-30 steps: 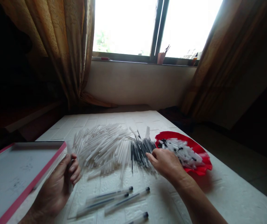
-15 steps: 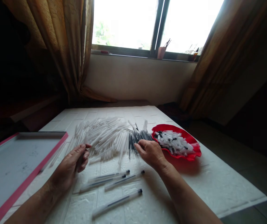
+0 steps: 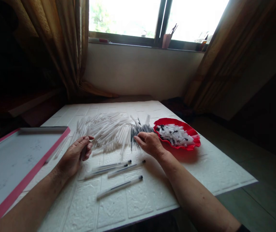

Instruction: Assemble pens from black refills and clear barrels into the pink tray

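Room: daylight came through a window behind brown curtains, and a white brick-patterned surface carried everything.
Board: a pink-edged white board lay at the far left, with nothing on it.
Left hand: the left hand rested at the near left edge of the clear barrels. Its grip was curled, perhaps round one barrel, but that could not be told.
Barrels: a broad heap of them, touching and crossing.
Finished pens: four finished pens lay near the front edge, three close together and one apart – each a barrel with a dark core and a dark tip.
Refills: black refills were bunched just right of the barrels.
Right hand: the right hand had its fingertips down on the refills; whether its grip pinched one was unclear.
Dish: a red dish at the right held white caps.
Progress: judged early – four pens made, against a large stock of loose parts.
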Available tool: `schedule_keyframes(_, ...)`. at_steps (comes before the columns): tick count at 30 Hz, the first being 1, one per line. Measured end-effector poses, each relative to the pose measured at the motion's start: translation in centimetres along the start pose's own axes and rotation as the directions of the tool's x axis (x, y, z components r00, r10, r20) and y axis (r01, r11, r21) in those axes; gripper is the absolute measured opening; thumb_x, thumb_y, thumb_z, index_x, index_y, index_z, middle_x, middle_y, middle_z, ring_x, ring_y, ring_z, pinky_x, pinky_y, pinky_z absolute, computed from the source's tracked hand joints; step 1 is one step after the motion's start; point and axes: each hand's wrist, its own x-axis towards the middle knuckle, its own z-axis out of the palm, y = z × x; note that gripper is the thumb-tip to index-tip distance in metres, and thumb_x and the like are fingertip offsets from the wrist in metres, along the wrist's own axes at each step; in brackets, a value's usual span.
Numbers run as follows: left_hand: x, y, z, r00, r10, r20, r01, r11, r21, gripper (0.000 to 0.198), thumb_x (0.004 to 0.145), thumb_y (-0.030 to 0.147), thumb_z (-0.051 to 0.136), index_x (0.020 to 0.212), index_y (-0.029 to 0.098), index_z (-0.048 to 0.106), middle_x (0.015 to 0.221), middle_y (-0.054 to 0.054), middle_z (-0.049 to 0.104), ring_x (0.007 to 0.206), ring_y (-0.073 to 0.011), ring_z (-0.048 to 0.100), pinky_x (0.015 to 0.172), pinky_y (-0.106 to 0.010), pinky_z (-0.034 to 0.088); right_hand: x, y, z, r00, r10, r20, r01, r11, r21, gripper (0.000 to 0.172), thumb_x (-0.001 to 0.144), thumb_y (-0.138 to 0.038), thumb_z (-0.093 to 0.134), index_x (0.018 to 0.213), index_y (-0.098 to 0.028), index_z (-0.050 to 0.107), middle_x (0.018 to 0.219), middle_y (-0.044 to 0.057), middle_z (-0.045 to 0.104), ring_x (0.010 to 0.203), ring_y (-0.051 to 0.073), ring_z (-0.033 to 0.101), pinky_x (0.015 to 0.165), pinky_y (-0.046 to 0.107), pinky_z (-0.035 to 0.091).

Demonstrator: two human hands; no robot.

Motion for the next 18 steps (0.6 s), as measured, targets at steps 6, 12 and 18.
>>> schedule_keyframes(6,-0.09,-0.26,0.03,0.999,-0.027,0.022,0.026,0.999,0.025,0.024,0.075,0.035,0.075,0.088,0.016,0.068,0.059,0.005,0.055,0.042,-0.0071,0.044,0.033,-0.014,0.031,-0.06,-0.19,-0.33,1.000,-0.026,-0.002,0.026,1.000,0.011,0.028,0.096,-0.032,0.057,0.076,-0.020,0.072,0.068,0.003,0.073,0.065,0.016,0.064,0.060,0.025,0.031)
schedule_keyframes(12,-0.42,-0.39,0.36,0.998,-0.060,0.033,0.058,0.997,0.044,0.029,0.070,0.037,0.080,0.087,0.016,0.070,0.057,0.004,0.056,0.042,-0.0074,0.042,0.032,-0.014,0.030,0.00,-0.49,-0.31,0.998,-0.056,0.018,0.056,0.998,0.023,0.027,0.096,-0.031,0.059,0.074,-0.019,0.071,0.069,0.003,0.073,0.063,0.015,0.063,0.060,0.025,0.030)
schedule_keyframes(18,-0.53,-0.39,0.32,0.996,-0.086,0.001,0.086,0.996,0.026,0.029,0.073,0.038,0.079,0.091,0.017,0.069,0.060,0.004,0.058,0.041,-0.0077,0.043,0.033,-0.015,0.029,-0.24,-0.85,-0.34,0.996,-0.084,0.011,0.084,0.995,0.050,0.030,0.096,-0.032,0.057,0.072,-0.019,0.069,0.072,0.004,0.074,0.066,0.015,0.065,0.061,0.026,0.030)
